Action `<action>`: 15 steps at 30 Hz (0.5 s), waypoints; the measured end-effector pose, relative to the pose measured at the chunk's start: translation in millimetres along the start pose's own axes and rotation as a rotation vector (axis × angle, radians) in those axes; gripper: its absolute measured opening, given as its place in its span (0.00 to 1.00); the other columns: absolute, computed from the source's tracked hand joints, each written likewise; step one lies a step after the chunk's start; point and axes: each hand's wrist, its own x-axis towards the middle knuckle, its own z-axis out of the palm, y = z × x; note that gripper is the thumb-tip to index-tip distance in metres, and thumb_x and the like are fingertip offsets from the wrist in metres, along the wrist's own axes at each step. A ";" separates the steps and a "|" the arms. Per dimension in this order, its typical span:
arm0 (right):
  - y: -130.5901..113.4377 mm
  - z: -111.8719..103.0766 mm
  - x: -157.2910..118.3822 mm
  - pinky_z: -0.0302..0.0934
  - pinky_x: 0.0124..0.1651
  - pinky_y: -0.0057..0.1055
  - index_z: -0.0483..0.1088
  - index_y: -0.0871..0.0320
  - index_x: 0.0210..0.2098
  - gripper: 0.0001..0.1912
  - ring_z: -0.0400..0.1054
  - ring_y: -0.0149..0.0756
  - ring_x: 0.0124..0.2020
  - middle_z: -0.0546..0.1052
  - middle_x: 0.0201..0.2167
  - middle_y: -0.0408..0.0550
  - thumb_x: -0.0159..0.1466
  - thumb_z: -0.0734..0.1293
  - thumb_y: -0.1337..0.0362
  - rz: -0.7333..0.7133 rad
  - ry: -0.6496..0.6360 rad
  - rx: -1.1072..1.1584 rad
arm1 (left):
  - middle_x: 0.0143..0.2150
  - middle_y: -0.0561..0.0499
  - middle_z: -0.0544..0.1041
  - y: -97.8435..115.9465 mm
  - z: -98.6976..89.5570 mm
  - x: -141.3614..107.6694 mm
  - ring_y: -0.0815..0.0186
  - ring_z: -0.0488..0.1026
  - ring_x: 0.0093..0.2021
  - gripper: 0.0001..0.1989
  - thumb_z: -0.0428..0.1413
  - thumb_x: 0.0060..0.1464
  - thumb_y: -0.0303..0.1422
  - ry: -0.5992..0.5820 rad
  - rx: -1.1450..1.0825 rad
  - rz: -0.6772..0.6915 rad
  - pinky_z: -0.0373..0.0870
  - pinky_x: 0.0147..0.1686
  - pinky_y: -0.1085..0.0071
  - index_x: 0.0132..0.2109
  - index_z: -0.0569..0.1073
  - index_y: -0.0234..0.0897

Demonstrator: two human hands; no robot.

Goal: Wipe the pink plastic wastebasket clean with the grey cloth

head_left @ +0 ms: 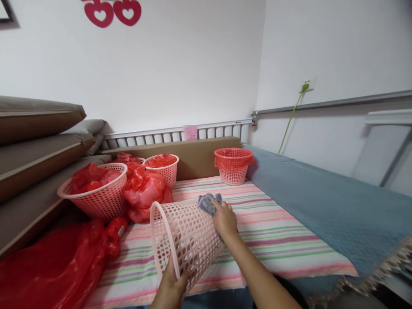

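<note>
A pink perforated plastic basket [193, 234] lies tipped on its side above the striped cloth [270, 223], its mouth facing left. My left hand [172, 285] grips its rim at the lower front, with the thumb on the outside. In my right hand [224, 218] is a bunched grey cleaning cloth [208, 203], pressed against the basket's side near its base. The fingers are closed over the cloth, and part of it is hidden under the palm.
Baskets with red plastic bags stand behind: a large one [103, 195] left, a smaller one [167, 169] at the back, another [234, 167] back right. A red bag [58, 266] lies front left. Stacked cushions [38, 150] line the left; a blue-covered surface [309, 189] extends right.
</note>
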 end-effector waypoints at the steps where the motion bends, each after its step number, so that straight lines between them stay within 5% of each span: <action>1: 10.3 1.6 4.2 0.55 0.40 0.31 0.68 0.49 0.53 0.24 0.63 0.42 0.45 0.71 0.43 0.53 0.61 0.57 0.73 0.044 -0.001 -0.025 | 0.61 0.37 0.67 -2.7 -1.3 -1.6 0.48 0.66 0.59 0.45 0.64 0.43 0.41 -0.015 0.020 0.026 0.60 0.59 0.55 0.65 0.53 0.43; 6: 28.1 5.7 2.0 0.53 0.37 0.30 0.67 0.48 0.54 0.24 0.64 0.42 0.44 0.71 0.43 0.52 0.61 0.57 0.72 0.069 0.015 -0.052 | 0.60 0.37 0.69 7.7 -4.2 2.5 0.49 0.68 0.57 0.45 0.64 0.43 0.36 -0.089 0.000 -0.007 0.62 0.57 0.55 0.65 0.52 0.42; 11: 27.2 6.2 -2.7 0.54 0.38 0.30 0.67 0.49 0.55 0.25 0.64 0.41 0.44 0.71 0.43 0.52 0.61 0.56 0.72 0.053 0.031 -0.041 | 0.62 0.33 0.65 38.7 6.0 18.9 0.45 0.68 0.57 0.49 0.64 0.40 0.32 -0.021 -0.126 -0.062 0.69 0.50 0.53 0.66 0.48 0.39; 15: 17.8 0.7 -5.5 0.55 0.40 0.29 0.67 0.50 0.55 0.26 0.64 0.40 0.46 0.72 0.45 0.52 0.59 0.58 0.73 0.087 -0.008 0.000 | 0.62 0.34 0.65 41.2 12.5 18.5 0.45 0.69 0.56 0.52 0.63 0.40 0.31 0.035 -0.146 -0.084 0.69 0.49 0.53 0.67 0.44 0.42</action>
